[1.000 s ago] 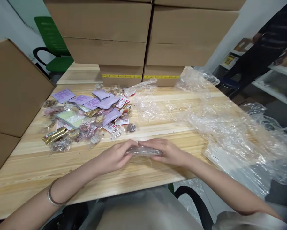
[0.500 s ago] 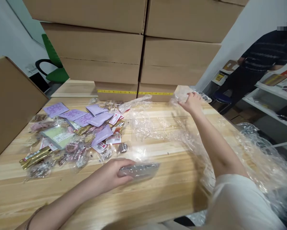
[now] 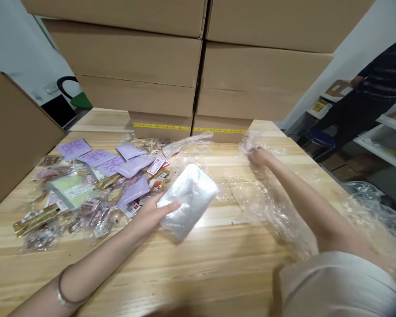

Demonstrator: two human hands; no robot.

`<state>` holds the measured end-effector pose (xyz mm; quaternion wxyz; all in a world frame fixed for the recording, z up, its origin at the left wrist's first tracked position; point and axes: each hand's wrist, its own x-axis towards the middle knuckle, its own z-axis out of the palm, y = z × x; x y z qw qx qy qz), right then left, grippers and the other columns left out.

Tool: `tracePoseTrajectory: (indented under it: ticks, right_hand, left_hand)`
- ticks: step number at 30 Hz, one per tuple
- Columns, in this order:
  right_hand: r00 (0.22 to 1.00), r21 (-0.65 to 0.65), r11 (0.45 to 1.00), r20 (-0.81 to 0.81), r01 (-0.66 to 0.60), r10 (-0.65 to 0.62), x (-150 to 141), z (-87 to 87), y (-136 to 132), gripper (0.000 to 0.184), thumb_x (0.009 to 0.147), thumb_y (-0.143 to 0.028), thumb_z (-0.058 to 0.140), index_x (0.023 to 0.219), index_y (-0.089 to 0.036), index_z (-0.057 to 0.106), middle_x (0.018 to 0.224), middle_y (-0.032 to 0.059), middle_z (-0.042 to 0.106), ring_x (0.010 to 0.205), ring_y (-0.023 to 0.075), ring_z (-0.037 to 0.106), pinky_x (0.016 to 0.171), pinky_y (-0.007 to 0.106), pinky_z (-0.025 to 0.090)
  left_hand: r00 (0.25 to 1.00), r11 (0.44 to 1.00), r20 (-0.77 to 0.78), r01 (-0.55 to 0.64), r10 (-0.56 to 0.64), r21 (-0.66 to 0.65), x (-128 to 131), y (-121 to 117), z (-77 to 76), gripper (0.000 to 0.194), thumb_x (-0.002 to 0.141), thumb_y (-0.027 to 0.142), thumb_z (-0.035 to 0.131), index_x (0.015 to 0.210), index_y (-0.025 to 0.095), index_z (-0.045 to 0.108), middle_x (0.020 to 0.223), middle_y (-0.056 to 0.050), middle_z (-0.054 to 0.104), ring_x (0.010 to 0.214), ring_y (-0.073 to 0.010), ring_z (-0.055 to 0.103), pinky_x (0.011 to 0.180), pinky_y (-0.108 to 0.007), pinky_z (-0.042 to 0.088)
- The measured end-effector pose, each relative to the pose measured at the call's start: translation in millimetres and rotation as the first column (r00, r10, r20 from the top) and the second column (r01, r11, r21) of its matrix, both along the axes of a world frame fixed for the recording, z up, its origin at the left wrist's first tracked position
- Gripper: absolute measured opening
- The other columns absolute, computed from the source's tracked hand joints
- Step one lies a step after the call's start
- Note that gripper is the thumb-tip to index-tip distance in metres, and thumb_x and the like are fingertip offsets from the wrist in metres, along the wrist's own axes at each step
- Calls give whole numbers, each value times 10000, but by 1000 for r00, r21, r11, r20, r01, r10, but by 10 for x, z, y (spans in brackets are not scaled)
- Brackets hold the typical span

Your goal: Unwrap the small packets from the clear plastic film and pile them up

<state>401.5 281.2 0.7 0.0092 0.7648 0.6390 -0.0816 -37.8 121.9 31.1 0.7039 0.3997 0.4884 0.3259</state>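
My left hand (image 3: 150,212) grips a flat packet wrapped in clear plastic (image 3: 189,198) and holds it tilted up above the wooden table (image 3: 217,259). My right hand (image 3: 260,155) reaches to the far right of the table and closes on a crumpled sheet of clear plastic film (image 3: 267,193). A pile of small packets (image 3: 95,185), purple, green, gold and clear, lies just left of my left hand.
Stacked cardboard boxes (image 3: 198,75) wall off the back of the table. Another box (image 3: 16,132) stands at the left edge. More crumpled plastic (image 3: 372,207) hangs off the right side. A person in dark clothes (image 3: 376,97) stands by white shelves at the far right.
My right hand left the packet and reached to the far plastic film, then drew back a little with it. My left hand lifted the packet and tilted it up.
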Motion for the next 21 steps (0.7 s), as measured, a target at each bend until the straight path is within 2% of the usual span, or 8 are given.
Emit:
tracePoseTrajectory:
  ticks: [5,8,10,12,14,15,18,21]
  right_hand:
    - [938,-106,937,-143,-333,317,-795,143,-723,392,813,-353,647,1185,-239,692,1242,78,654,1106,254,629,979,339,463]
    - [717,-101,736,-343,-670,607,-1324,334,-1130,352,852,-329,584,1183,-293,699,1296,23,638,1105,247,635,927,350,509]
    - [706,-95,717,-302,-691,640,-1517,527,-1292,335,850,-339,560,1133,-261,721,1297,53,638,1050,297,651,868,427,532]
    - [771,7,788,-199,-616,605,-1552,734,-1352,339,819,-362,578,1084,-214,728,1251,96,659,1035,346,640,872,503,518]
    - [775,121,826,-293,-551,560,-1491,890,-1340,364,840,-368,528,1114,-202,701,1214,103,676,1063,343,626,903,520,505]
    - [723,138,833,-435,-536,537,-1456,933,-1322,393,874,-369,463,1167,-211,672,1220,91,676,1081,322,626,911,504,510]
    - [420,59,816,-835,-574,356,-1433,904,-1303,481,939,-402,328,1329,-237,555,1267,70,662,1038,257,669,863,448,554]
    - [335,-46,834,-927,-550,170,-1460,753,-1388,439,874,-466,557,1221,-207,627,1131,90,721,898,243,711,774,404,590]
  left_hand:
    - [983,998,173,-61,57,17,113,29,-55,593,671,358,865,1188,144,668,1072,-98,743,863,-198,693,746,-263,513]
    - [980,997,194,-56,46,44,123,33,-74,568,691,353,855,1193,169,664,1121,-86,734,880,-187,692,755,-256,511]
    - [987,999,164,-8,0,49,104,37,-74,525,685,354,859,1143,163,686,1081,-81,745,850,-182,695,740,-253,510]
    - [989,997,133,59,-65,46,79,54,-51,488,671,360,866,1080,149,705,1019,-78,756,815,-182,697,732,-263,515]
    - [985,993,134,104,-111,57,71,87,-3,494,655,363,874,1070,155,704,1002,-72,756,811,-188,699,739,-280,522]
    - [983,991,136,114,-123,73,80,109,28,509,647,361,878,1081,163,698,1012,-69,754,823,-192,700,748,-289,524]
    - [977,974,98,173,-188,143,172,180,111,544,635,366,881,1104,170,685,1059,-78,740,883,-216,698,777,-310,523]
    - [970,941,-12,240,-244,237,317,227,114,539,639,376,872,1086,160,661,1078,-90,720,939,-233,683,783,-310,524]
